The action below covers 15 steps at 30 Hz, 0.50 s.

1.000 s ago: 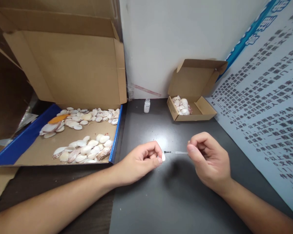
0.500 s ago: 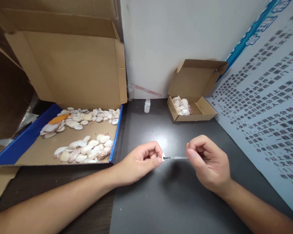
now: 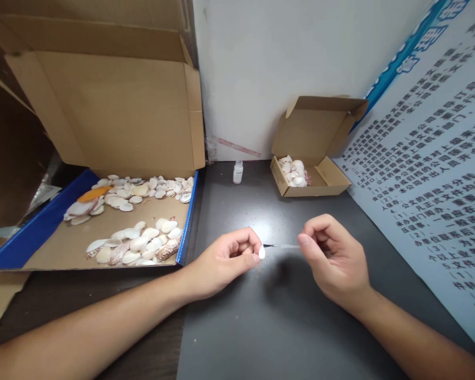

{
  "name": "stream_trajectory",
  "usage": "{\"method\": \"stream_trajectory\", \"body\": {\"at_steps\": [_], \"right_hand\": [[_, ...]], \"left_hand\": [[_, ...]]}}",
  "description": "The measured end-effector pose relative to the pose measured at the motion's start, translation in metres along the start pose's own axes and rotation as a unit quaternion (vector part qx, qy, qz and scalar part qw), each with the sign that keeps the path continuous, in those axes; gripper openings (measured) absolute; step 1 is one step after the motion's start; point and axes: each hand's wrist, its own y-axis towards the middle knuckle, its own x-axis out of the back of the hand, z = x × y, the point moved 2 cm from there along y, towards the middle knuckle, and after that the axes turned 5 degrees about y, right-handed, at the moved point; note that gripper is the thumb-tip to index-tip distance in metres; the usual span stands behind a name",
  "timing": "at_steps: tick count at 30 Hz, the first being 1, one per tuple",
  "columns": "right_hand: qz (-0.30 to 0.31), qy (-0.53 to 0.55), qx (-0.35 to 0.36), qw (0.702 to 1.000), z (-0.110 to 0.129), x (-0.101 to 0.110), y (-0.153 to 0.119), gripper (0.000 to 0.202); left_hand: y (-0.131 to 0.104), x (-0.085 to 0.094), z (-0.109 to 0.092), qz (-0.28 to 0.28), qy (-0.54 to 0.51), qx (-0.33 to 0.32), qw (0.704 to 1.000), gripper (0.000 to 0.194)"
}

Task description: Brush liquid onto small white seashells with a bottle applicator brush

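Between thumb and fingers, my left hand (image 3: 231, 261) pinches a small white seashell (image 3: 262, 252) above the dark table. My right hand (image 3: 336, 256) is closed on the far end of a thin, clear-handled brush (image 3: 287, 246). The brush lies nearly level, its dark tip pointing left at the upper edge of the shell; whether it touches is too fine to tell. Behind my hands stands a small uncapped glass bottle (image 3: 238, 173) with printing on its side.
On the left, an open blue-sided cardboard box (image 3: 75, 240) holds rows of shells (image 3: 142, 243) and an orange piece (image 3: 95, 193). A smaller open box (image 3: 332, 186) with white shells (image 3: 295, 171) stands at the back right. Beside it leans a printed board (image 3: 431, 174).
The brush and my right hand have shifted slightly up and left. The brush tip now sits at the shell's upper edge, and more of the shell shows.
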Motion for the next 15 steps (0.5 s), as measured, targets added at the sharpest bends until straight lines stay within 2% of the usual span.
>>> {"method": "stream_trajectory", "body": {"at_steps": [15], "right_hand": [[0.006,0.011,0.018,1.0,0.0011,0.0008,-0.0023,0.017]], "left_hand": [[-0.0008,-0.0005,-0.0019,0.0,0.04,-0.016,0.999,0.014]]}}
